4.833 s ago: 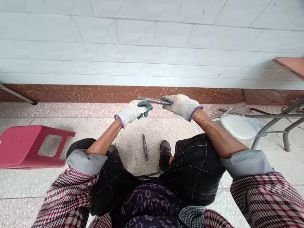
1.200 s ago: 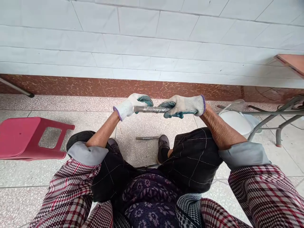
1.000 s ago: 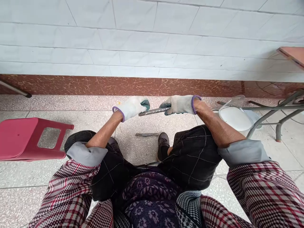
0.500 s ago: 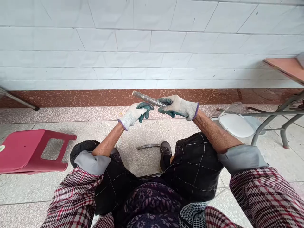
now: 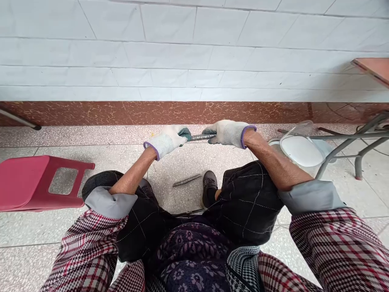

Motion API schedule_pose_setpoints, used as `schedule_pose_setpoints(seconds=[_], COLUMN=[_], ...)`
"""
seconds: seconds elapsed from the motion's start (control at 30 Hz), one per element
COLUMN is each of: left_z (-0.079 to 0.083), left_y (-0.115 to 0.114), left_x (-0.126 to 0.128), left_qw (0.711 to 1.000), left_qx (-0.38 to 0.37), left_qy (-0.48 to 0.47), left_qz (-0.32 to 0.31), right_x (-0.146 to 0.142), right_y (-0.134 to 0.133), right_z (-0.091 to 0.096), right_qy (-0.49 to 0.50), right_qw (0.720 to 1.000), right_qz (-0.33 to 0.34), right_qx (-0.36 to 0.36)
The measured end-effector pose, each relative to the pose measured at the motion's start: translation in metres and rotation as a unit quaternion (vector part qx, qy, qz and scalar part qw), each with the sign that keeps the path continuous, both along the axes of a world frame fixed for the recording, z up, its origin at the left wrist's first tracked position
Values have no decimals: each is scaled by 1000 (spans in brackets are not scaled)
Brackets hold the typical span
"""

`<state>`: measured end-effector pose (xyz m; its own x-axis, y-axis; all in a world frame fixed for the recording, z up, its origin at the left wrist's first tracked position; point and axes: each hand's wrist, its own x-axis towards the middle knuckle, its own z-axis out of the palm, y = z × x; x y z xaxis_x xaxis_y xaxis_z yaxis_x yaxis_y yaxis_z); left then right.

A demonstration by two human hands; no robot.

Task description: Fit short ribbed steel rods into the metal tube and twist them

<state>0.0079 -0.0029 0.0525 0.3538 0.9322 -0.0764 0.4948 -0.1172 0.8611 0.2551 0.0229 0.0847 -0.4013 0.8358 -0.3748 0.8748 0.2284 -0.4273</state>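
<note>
A silvery wire-wrapped rod (image 5: 199,137) is held level between my two hands, out in front of my knees. My left hand (image 5: 170,139), in a white glove with green-coated fingers, is closed around its left end. Wearing a matching glove, my right hand (image 5: 227,132) grips the other end with the fingers bent over it. Only the ridged middle of the rod shows; both ends are hidden by the gloves. A similar ridged, silvery rod (image 5: 187,180) lies on the floor below, beside my shoe (image 5: 209,184).
A red plastic stool (image 5: 24,182) stands at the left. To the right are a clear container with a white round inside (image 5: 302,151) and a table with metal legs (image 5: 358,162). A tiled wall (image 5: 182,61) rises just beyond my hands.
My left hand has taken hold of the rod's free left end, which pointed up and left before. The rod is now level. The floor rod appears turned slightly.
</note>
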Motion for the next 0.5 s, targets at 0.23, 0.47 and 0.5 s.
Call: schedule_pose_setpoints(seconds=[0.23,0.47,0.5], left_z=[14,13,11], left_y=[-8,3,3], left_x=[11,0,-6], left_qw=[992,989,991], left_qx=[-92,-106,-101], left_qy=[-80,-98,-86], left_qz=[7,35,32], right_x=[-4,-32,-34], right_y=[1,-11,-8], right_z=[10,19,16], right_qy=[49,200,202], right_qw=[992,977,977], right_qz=[-40,-68,-62], right_qx=[110,-20,-19])
